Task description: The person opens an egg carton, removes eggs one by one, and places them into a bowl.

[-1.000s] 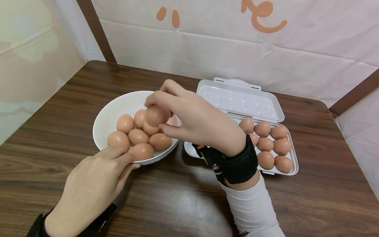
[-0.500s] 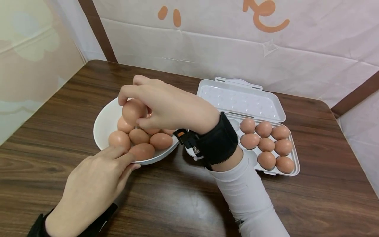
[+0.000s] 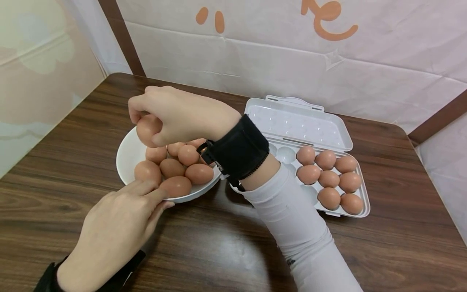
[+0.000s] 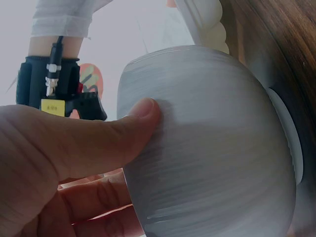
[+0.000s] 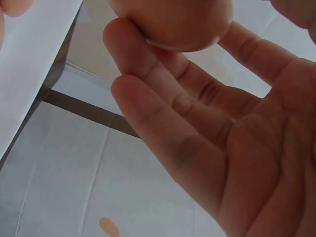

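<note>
Between fingers and thumb, my right hand (image 3: pixel 186 113) pinches a brown egg (image 3: pixel 148 129) above the left side of a white bowl (image 3: pixel 127 156). In the right wrist view that egg (image 5: pixel 177 22) sits at the fingertips. My left hand (image 3: pixel 116 227) grips the bowl's near rim, its thumb (image 4: pixel 140 111) against the outer wall and its fingers on the inner side. Several brown eggs (image 3: pixel 172 168) lie in the bowl below the right hand. On the right, a white egg carton (image 3: pixel 365 202) holds several eggs (image 3: pixel 329 179); the right forearm hides part of its left side.
The carton's lid (image 3: pixel 299 121) stands raised at the back, towards a printed cloth backdrop (image 3: pixel 262 61). Bare cups (image 3: pixel 286 155) show at the carton's left. Everything rests on a dark wooden table (image 3: pixel 211 251).
My right hand has moved left with its egg, from the bowl's right side to its left, uncovering other eggs and carton cups. The left hand has stayed on the rim.
</note>
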### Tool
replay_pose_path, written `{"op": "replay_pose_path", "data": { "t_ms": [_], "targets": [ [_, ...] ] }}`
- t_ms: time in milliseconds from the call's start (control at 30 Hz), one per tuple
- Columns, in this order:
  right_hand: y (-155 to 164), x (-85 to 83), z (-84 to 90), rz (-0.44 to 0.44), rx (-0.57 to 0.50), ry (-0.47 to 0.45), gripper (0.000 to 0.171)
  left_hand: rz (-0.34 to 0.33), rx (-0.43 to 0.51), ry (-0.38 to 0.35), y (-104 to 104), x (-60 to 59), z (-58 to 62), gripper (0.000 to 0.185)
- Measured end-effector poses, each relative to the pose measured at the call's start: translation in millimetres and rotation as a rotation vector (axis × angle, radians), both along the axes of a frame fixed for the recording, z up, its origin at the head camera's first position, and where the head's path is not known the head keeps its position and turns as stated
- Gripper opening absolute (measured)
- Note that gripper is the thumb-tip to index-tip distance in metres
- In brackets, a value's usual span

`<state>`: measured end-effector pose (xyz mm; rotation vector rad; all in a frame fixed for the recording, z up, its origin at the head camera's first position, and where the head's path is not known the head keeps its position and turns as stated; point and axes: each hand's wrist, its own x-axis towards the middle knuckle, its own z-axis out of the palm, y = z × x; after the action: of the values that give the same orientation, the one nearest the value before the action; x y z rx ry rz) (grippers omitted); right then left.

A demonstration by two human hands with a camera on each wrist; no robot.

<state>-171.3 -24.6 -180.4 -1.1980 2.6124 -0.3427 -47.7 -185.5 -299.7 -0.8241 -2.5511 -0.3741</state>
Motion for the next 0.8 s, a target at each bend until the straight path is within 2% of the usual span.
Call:
{"op": "replay_pose_path", "data": {
  "t_ms": [167, 267, 400, 600, 800],
  "targets": [
    [-6.9, -7.1, -4.2, -0.037, 0.009, -0.135, 0.022, -0.001, 0.004, 0.004, 0.4, 0.8, -0.8, 0.019],
    [-8.9, -10.3, -7.9, -0.087, 0.030, -0.206, 0.019, -0.004, 0.004, 0.005, 0.7, 0.6, -0.3, 0.019],
    [-10.2, -15.1, -13.4, -0.127, 0.101, -0.221, 0.021, -0.009, 0.008, 0.009, 2.2, 0.4, 0.1, 0.019],
    [-11.1, -22.4, -23.9, -0.137, 0.195, -0.208, 0.024, -0.011, 0.006, 0.018, 5.0, -0.1, 0.3, 0.021],
    [-8.4, -26.5, -34.1, -0.155, 0.209, -0.239, 0.024, -0.011, -0.004, 0.005, 6.2, -1.0, 1.4, 0.019]
  ]
}}
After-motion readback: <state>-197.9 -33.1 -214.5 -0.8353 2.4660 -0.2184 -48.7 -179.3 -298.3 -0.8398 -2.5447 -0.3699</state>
